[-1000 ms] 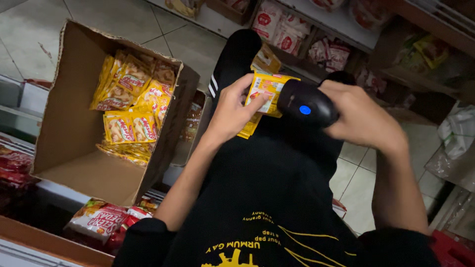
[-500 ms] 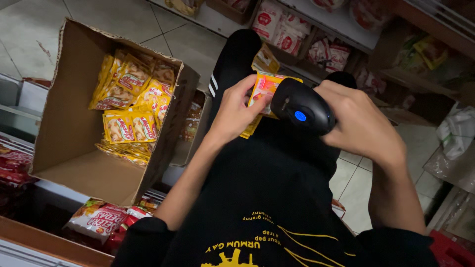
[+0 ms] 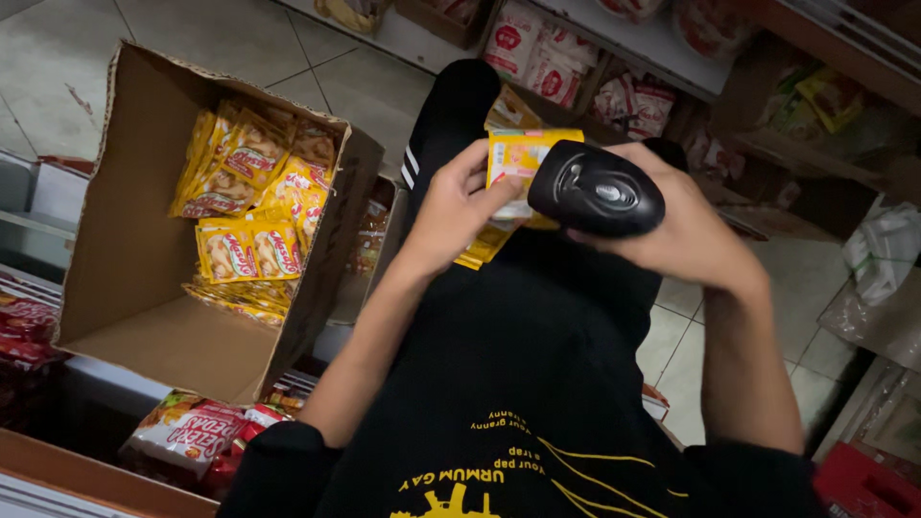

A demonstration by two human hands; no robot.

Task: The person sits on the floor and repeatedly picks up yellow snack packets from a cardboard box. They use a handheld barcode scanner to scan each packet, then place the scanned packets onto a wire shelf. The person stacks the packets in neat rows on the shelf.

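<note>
Two hands meet over your lap in the head view. Your left hand [image 3: 451, 216] pinches a yellow packet [image 3: 518, 163] between thumb and fingers, with more packets of the same kind fanned beneath it at about six o'clock. Your right hand [image 3: 686, 235] is wrapped around a black scanner [image 3: 597, 189], which sits at three o'clock of the packet and overlaps its right edge.

Half a second ago the scanner's round button glowed blue and its head tilted down toward the packet; now the light is out and you see the scanner's flat top, turned level. That reads, as a judgement, as one scan finished on this packet.

Counting: one scanner, one packet held up front, and a few more under it, though shadow hides how many. One open cardboard box [image 3: 144, 288] lies at nine o'clock of your left hand, well apart, with roughly a dozen yellow packets piled in its far half; the heap overlaps too much for an exact count.
</note>
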